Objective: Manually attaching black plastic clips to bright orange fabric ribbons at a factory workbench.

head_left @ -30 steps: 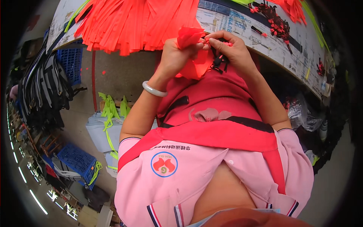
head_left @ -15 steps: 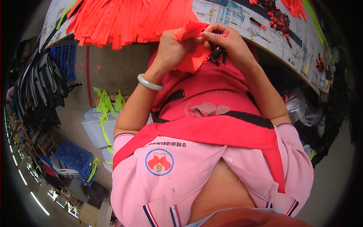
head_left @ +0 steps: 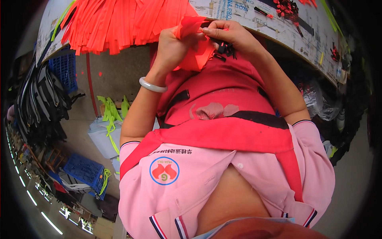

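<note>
The left hand (head_left: 174, 48) has its fingers closed around a folded piece of orange fabric (head_left: 193, 24), which sticks up above them and hangs below. The right hand (head_left: 238, 38) brings thumb and forefinger together at the fabric's edge (what sits between the tips is too small to tell), its other fingers curled over a bunch of black pieces (head_left: 226, 51) dangling just beneath. Just beyond the fingers runs the edge of the table (head_left: 213, 8); a thick spread of orange strips (head_left: 115, 26) crowds the left fingers' far side and overhangs that edge. Well right of the right fingers lies a heap of black-and-red parts (head_left: 287, 8). Far below left of the fingers are yellow-green strips (head_left: 109, 109) and a blue crate (head_left: 84, 169).
</note>
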The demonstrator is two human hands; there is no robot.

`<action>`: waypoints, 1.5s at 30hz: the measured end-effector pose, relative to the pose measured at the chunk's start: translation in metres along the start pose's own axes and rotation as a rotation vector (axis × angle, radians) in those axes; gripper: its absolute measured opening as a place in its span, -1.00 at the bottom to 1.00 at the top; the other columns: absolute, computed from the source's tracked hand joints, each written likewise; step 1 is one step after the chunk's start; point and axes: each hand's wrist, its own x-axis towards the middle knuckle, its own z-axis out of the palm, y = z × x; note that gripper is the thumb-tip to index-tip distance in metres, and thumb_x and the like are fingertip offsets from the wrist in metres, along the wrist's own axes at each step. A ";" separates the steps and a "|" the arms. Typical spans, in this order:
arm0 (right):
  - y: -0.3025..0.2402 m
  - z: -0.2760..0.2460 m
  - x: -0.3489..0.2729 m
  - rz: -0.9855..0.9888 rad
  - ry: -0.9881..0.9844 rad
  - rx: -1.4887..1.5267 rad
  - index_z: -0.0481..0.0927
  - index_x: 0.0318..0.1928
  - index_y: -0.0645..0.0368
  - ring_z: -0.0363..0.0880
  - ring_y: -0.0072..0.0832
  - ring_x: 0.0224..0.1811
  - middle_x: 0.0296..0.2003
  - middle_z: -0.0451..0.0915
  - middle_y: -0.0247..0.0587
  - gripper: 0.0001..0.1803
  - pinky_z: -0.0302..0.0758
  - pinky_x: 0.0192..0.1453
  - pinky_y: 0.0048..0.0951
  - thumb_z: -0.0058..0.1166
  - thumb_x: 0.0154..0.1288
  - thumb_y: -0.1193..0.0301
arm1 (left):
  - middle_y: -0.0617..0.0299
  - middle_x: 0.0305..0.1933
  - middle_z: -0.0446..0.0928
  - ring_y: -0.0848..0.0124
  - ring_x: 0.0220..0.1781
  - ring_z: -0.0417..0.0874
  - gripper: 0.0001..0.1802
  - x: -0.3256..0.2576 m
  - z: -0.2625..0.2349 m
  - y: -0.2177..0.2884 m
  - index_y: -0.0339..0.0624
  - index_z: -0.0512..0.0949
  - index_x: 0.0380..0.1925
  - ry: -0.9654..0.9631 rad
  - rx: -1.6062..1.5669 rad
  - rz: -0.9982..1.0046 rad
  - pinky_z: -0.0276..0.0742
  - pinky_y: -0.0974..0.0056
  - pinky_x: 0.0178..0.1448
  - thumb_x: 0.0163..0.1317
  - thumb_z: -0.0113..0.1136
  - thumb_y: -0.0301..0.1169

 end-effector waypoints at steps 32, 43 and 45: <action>0.040 -0.026 -0.008 0.090 0.146 -0.969 0.62 -0.25 0.19 0.62 -0.31 -0.36 -0.45 0.61 -0.14 -0.68 0.50 -0.21 -0.30 0.21 0.19 0.18 | 0.27 -0.44 0.60 0.55 -0.45 0.57 -0.84 -0.010 -0.019 0.009 -0.32 0.62 -0.25 0.045 -0.149 -0.055 0.49 0.44 -0.31 0.16 0.29 -0.50; 0.076 -0.047 0.006 0.076 -0.135 -1.106 0.59 -0.38 0.27 0.57 -0.19 -0.42 -0.46 0.59 -0.03 -0.74 0.50 -0.30 -0.22 0.17 0.07 0.29 | 0.30 -0.46 0.58 0.55 -0.47 0.57 -0.84 -0.011 -0.018 0.008 -0.31 0.61 -0.23 -0.008 -0.135 -0.068 0.50 0.44 -0.32 0.18 0.26 -0.52; 0.029 -0.040 -0.015 0.324 -0.176 -0.737 0.48 -0.39 0.20 0.39 -0.68 -0.50 -0.60 0.43 -0.37 -0.76 0.36 -0.40 -0.57 0.16 0.18 0.29 | 0.29 -0.45 0.58 0.55 -0.46 0.57 -0.83 -0.014 -0.021 0.006 -0.31 0.61 -0.22 0.027 -0.170 -0.073 0.50 0.43 -0.32 0.17 0.26 -0.53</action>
